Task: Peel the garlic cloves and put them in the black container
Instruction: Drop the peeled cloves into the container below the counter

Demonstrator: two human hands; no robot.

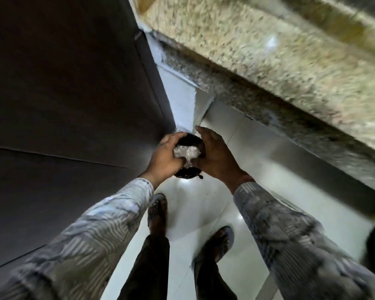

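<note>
My two hands meet at mid-frame, above the floor. Between them is a whitish, crumpled clump that looks like garlic skins (186, 153). My left hand (166, 155) curls its fingers and thumb around the clump's left side. My right hand (214, 155) lies against the right side with its fingers fairly straight, pointing away from me. Directly under the hands is a round black thing with a black liner (187, 174), mostly hidden by them. I cannot tell whether it is a bin or the black container. No cloves are visible.
A speckled granite counter (268, 61) runs along the right, its edge above my right arm. A dark cabinet or door face (63, 105) fills the left. My sandalled feet (158, 211) stand on glossy white floor tiles (199, 204). The picture is motion-blurred.
</note>
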